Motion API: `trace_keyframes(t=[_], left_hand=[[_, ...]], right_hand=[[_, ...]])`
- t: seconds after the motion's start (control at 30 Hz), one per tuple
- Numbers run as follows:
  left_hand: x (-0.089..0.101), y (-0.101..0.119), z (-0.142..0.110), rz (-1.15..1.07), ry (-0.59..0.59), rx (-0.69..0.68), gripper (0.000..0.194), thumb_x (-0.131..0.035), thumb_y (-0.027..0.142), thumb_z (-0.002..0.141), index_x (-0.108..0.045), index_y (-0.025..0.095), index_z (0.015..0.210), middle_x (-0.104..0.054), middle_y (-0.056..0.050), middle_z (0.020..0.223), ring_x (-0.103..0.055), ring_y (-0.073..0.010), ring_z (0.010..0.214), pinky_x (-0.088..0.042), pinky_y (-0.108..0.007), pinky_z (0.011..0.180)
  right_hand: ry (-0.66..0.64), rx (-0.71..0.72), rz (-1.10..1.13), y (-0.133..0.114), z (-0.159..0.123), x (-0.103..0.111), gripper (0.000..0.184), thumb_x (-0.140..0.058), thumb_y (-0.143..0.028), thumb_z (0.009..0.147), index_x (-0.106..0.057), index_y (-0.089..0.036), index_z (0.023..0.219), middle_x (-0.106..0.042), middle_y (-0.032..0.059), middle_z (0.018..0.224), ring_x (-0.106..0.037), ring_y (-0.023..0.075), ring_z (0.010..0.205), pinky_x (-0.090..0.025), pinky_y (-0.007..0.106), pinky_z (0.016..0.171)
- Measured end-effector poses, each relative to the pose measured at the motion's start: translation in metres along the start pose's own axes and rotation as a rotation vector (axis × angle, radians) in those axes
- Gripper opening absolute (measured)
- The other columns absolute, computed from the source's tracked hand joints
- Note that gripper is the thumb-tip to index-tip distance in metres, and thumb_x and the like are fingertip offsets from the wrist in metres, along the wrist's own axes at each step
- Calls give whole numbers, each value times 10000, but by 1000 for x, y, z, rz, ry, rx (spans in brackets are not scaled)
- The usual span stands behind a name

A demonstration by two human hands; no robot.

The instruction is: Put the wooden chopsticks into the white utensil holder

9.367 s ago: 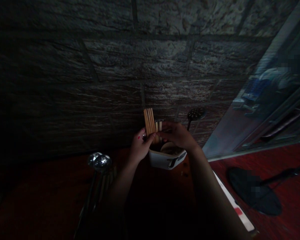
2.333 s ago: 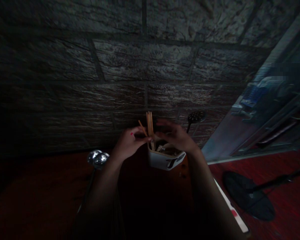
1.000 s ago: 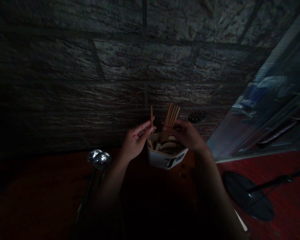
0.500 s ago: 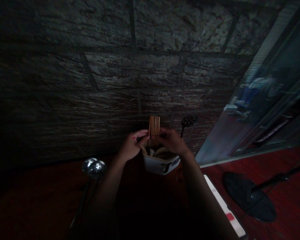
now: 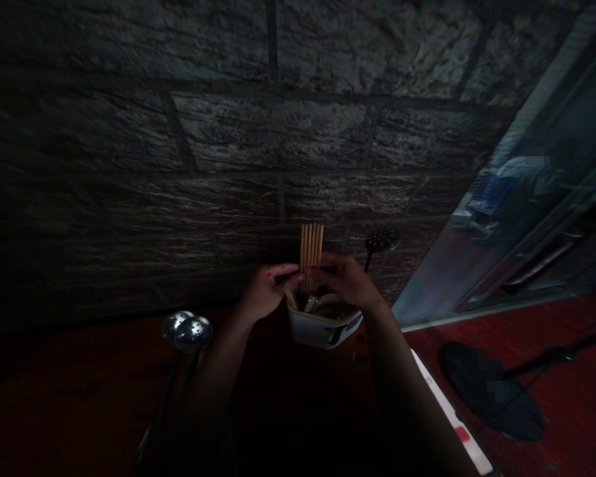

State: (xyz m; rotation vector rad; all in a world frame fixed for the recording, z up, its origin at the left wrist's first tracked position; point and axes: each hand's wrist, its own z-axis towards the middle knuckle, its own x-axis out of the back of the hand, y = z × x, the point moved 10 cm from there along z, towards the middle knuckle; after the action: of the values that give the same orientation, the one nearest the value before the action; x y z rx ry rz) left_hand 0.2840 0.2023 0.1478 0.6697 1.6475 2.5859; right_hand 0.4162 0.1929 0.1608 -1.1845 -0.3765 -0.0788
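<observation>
A bundle of wooden chopsticks [image 5: 311,246] stands upright between my two hands, over the back of a white utensil holder [image 5: 312,331]. My left hand [image 5: 268,291] grips the bundle from the left with thumb and fingers. From the right, my right hand [image 5: 345,281] closes on the same chopsticks. Their lower ends are hidden behind the holder's rim and its contents. Other utensils, including something shiny, sit in the holder. A dark slotted skimmer [image 5: 381,240] rises just beyond my right hand.
Two shiny perforated ladles [image 5: 193,333] lie left of my left forearm on the dark red table. A stone-block wall [image 5: 228,132] runs behind everything. To the right are a white flat box [image 5: 447,411], a round black stand base [image 5: 494,391] and a glass panel [image 5: 442,265].
The chopsticks look more evenly lined up side by side. Both hands, the bundle and the holder appear slightly further right in the view, which has shifted a little.
</observation>
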Motion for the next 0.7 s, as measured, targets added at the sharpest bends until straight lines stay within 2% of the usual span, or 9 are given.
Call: trace_keyframes(t=[0.2,0.43,0.57,0.7], left_hand=[[-2,-2,-1,-21,-5,16,209,-660,308,827,-752,200,980,-778,-62,1006,-714,-247,957,-552,-405,880],[-3,-5,0,-4,32,20,263,-686,310,804,-742,158,1011,-759,-93,1060,-692,-253,977,-517,-381,896],[-1,-5,-1,-66,55,52,260,-699,328,786,-748,150,969,-765,-94,1010,-691,-257,940,-519,-365,849],[-1,-1,-1,-131,35,61,246,-688,325,794,-750,150,956,-764,-88,994,-686,-246,932,-505,-346,837]], right_hand=[[-23,15,-23,-5,-2,0,193,-678,-345,806,-736,-183,894,-741,28,892,-670,163,821,-507,283,775],[-26,-56,116,-1,-4,4,228,-719,-363,774,-718,-175,902,-726,27,861,-651,143,755,-507,265,713],[-36,-40,117,0,-2,2,213,-714,-352,785,-727,-188,919,-725,25,887,-650,139,783,-505,271,744],[-43,-62,153,0,-2,-1,193,-716,-352,785,-718,-198,900,-708,10,860,-630,115,722,-502,246,672]])
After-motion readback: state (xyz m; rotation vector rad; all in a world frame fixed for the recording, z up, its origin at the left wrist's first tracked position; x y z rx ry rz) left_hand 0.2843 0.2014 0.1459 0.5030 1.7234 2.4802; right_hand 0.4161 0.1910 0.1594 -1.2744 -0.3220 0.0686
